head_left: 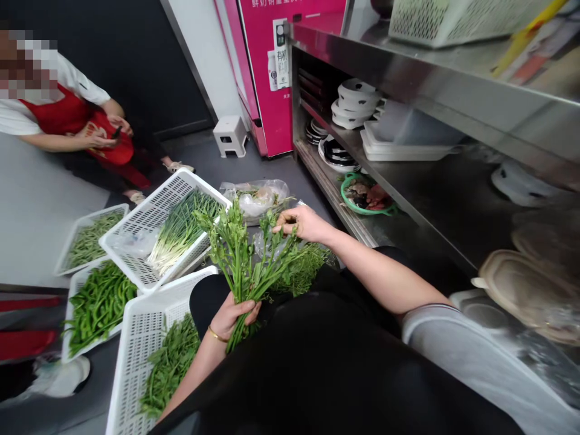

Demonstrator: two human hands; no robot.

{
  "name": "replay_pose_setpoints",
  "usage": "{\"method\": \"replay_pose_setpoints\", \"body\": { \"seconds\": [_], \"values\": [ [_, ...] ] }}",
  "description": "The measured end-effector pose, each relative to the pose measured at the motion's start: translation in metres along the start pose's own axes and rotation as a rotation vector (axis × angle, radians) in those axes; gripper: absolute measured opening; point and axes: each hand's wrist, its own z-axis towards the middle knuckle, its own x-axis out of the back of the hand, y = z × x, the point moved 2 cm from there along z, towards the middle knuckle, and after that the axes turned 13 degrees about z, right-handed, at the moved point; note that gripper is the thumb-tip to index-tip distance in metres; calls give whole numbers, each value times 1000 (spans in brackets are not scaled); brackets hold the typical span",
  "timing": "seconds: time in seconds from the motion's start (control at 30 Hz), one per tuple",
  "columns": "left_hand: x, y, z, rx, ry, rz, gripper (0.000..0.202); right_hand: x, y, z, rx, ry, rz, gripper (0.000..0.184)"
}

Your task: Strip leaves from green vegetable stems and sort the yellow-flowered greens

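While the left hand [233, 315] clasps a bunch [244, 269] of greens by its stems, leafy end pointing forward, the right hand [308, 224] curls at the tips on that end; whether it pinches a sprig, I cannot tell. The work looks partway along: loose greens [171, 362] already lie in the near basket [129, 362], but the bunch is not yet laid down, and a heap [301, 273] beside it may be left too.

Slender green leafy stems [247, 266], partly hidden by the bare left hand [233, 317]; a white perforated plastic crate [133, 344], cut off by the bottom edge; a long yellow object [525, 36], blurred at upper right
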Motion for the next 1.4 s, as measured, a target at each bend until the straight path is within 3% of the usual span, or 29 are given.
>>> {"method": "replay_pose_setpoints", "body": {
  "seconds": [0.23, 0.5, 0.6, 0.67, 0.77, 0.83, 0.9, 0.97, 1.03, 1.1, 1.17, 1.27, 1.3, 1.4],
  "values": [
    [-1, -2, 0, 10, 13, -57, 18, -4, 5, -6, 289, 114, -418, 9],
    [4, -4, -3, 30, 34, -132, 19, -7, 9, -10, 285, 11, -494, 8],
    [6, -4, -6, 43, 23, -150, 19, 1, 4, -11, 231, -40, -556, 9],
    [10, -4, -11, 51, 9, -147, 20, 19, -5, -14, 169, -60, -425, 12],
    [19, -5, -18, 45, 56, -114, 19, 54, -15, -26, 76, 60, -102, 20],
    [25, -4, -21, 25, 134, -99, 19, 70, -7, -44, 13, 166, 20, 23],
    [30, -2, -20, -3, 220, -99, 19, 69, 15, -67, -98, 124, -11, 24],
    [32, 1, -18, -28, 285, -87, 19, 54, 44, -88, -235, -77, -209, 25],
    [32, 5, -14, -50, 319, -41, 19, 39, 62, -100, -279, -123, -405, 31],
    [30, 9, -10, -59, 329, 22, 18, 29, 61, -94, -253, -72, -478, 25],
    [26, 12, -7, -50, 325, 68, 18, 25, 43, -74, -156, 61, -461, 11],
    [17, 15, -3, -32, 301, 82, 19, 20, 11, -34, -29, 278, -419, 43],
    [14, 15, -2, -26, 293, 77, 20, 17, 5, -22, -47, 286, -406, 45],
    [7, 16, -4, -26, 283, 35, 20, 6, 8, 0, -168, 151, -286, 29]
  ]
}}
